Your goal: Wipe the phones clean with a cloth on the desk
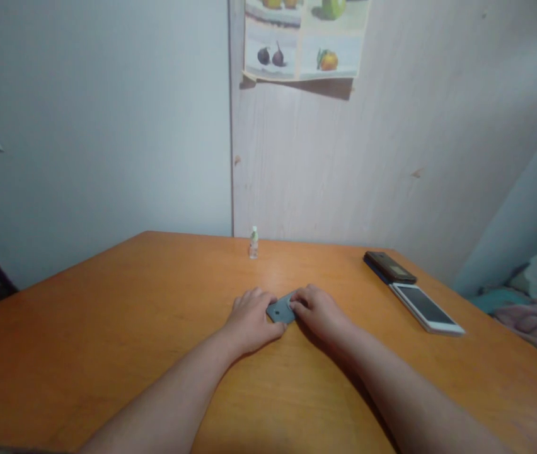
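Forearms [169,394]; left grip [252,320], right grip [319,313] pinching grey slab [280,309] by edges; broad tabletop [108,321] leftward.

From close above the table [108,315], the head camera faces forward and down, toward the wall [108,126] beyond

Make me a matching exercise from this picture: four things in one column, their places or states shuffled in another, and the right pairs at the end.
Things
1. grey phone
2. small bottle
3. white tablet
4. fruit poster

Places and states
A. standing upright near the far edge of the table
B. hanging on the wall
C. touched by both the left hand and the right hand
D. lying flat toward the right side of the table, dark screen facing up

Right pairs
1-C
2-A
3-D
4-B
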The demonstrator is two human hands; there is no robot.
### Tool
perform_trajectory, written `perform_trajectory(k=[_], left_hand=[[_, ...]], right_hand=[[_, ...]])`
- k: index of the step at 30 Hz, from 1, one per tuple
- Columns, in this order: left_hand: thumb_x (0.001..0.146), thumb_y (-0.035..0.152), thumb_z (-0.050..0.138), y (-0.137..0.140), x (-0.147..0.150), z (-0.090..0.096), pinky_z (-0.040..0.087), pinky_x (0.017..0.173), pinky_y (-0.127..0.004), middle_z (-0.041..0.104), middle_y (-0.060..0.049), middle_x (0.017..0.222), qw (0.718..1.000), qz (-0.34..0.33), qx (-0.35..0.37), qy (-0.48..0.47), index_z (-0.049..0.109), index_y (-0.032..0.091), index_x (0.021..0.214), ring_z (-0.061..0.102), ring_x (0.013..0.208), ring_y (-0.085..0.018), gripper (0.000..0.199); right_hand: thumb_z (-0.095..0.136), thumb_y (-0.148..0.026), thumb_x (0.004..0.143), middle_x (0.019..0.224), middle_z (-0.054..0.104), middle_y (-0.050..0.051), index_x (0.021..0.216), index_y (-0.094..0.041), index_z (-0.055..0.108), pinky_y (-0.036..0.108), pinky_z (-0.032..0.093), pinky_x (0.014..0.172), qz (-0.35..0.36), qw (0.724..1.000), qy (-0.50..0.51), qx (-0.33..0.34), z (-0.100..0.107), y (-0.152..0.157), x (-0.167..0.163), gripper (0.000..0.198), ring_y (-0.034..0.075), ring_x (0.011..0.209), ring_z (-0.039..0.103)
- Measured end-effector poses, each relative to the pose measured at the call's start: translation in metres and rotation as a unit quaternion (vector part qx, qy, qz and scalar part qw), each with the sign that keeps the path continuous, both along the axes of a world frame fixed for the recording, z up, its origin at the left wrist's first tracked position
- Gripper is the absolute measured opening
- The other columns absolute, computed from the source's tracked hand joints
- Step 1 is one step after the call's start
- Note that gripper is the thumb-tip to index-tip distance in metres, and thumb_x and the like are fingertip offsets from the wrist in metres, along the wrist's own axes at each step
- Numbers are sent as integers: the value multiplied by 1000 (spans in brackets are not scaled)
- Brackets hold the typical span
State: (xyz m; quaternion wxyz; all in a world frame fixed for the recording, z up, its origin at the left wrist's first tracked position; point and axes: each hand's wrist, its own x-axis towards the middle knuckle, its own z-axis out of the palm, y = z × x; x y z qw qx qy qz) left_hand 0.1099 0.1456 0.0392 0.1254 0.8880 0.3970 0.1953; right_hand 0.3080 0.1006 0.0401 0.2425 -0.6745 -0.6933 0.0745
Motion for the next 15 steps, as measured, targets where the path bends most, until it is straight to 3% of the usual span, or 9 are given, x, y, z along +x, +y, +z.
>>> perform_trajectory(k=[4, 11, 15], left_hand=[[74, 47, 67, 1, 1, 0, 46, 89, -41, 63, -8, 108, 1000, 0, 0, -3, 66, 26, 111, 57, 107, -31, 43], [74, 48, 66, 2, 1, 1, 47, 87, -38, 62, -6, 105, 1000, -8, -10, -5, 66, 27, 103, 57, 104, -29, 35], [72, 48, 67, 3, 1, 0, 47, 87, -41, 61, -6, 105, 1000, -10, -10, -11, 66, 27, 106, 57, 104, -30, 40]], right_hand=[[58, -26, 92, 92, 63, 7, 91, -17, 70, 29, 42, 79, -91, 996, -23, -2, 0, 5, 13, 15, 19, 89, 59], [57, -15, 89, 96, 63, 6, 99, -19, 72, 26, 44, 83, 56, 998, 15, 28, -3, -7, -9, 19, 16, 91, 59], [57, -22, 92, 92, 64, 7, 98, -18, 73, 29, 44, 79, -58, 998, -1, 8, -2, 0, 11, 18, 19, 88, 59]])
